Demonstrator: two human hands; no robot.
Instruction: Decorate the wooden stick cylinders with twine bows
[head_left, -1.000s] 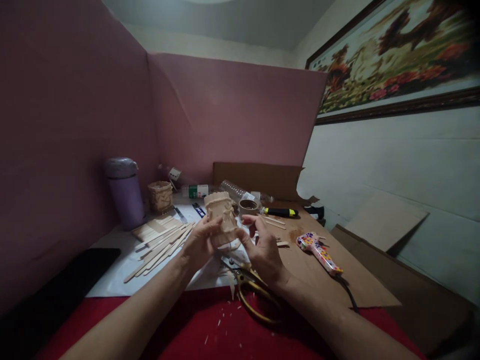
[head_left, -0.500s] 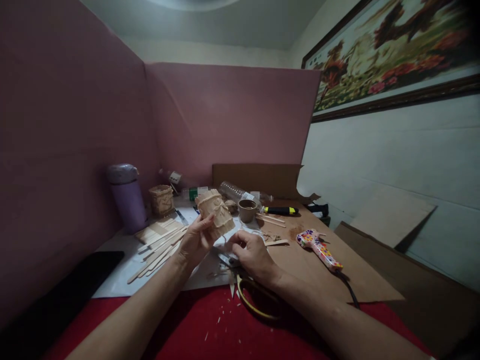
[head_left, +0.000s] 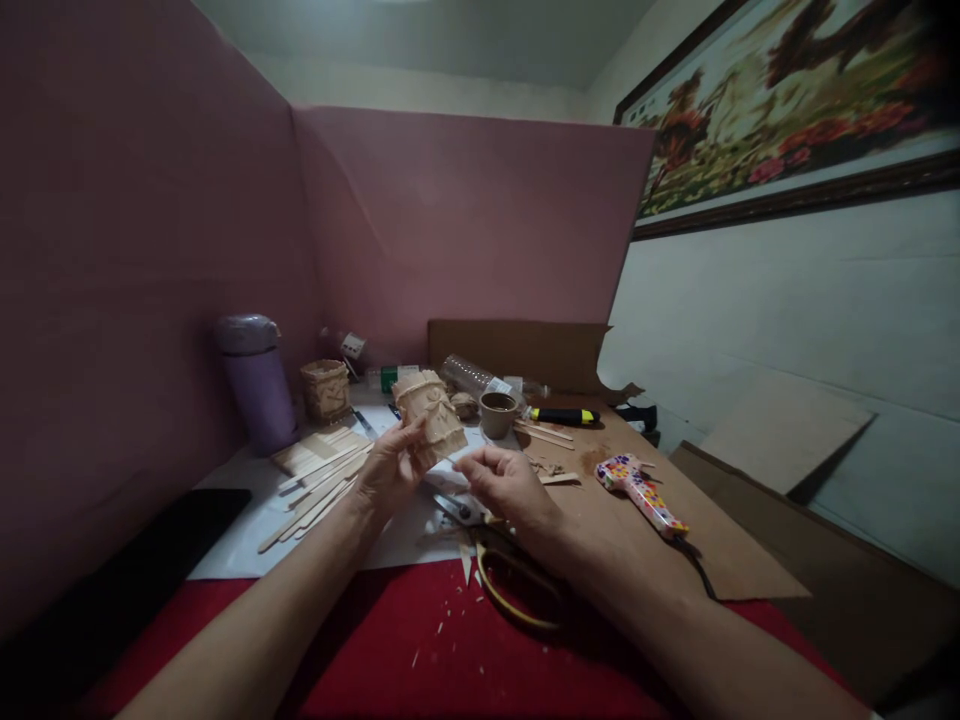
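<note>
My left hand (head_left: 397,465) is wrapped round a small pot covered in craft sticks (head_left: 431,415), holding it tilted above the table. Twine runs round the pot near its rim and base, with a bow on its side. Close to the pot's lower edge, my right hand (head_left: 495,478) pinches a thin strand (head_left: 451,461), probably twine; its far end is hard to make out. Below my right hand lie scissors (head_left: 517,598) with gold-coloured handles, their blades partly spread on the white paper (head_left: 397,550).
Loose craft sticks (head_left: 319,490) lie at left, near a similar pot (head_left: 327,392) and a purple bottle (head_left: 261,395). Behind are a small brown cup (head_left: 496,415), clear plastic bottles (head_left: 469,376) and a yellow-black cutter (head_left: 564,416). A flowered glue gun (head_left: 641,495) rests on cardboard (head_left: 720,560) at right.
The pot has turned slightly in my left hand. My right hand has moved up a little, fingers pinched near the pot's base. The camera view has shifted slightly.
</note>
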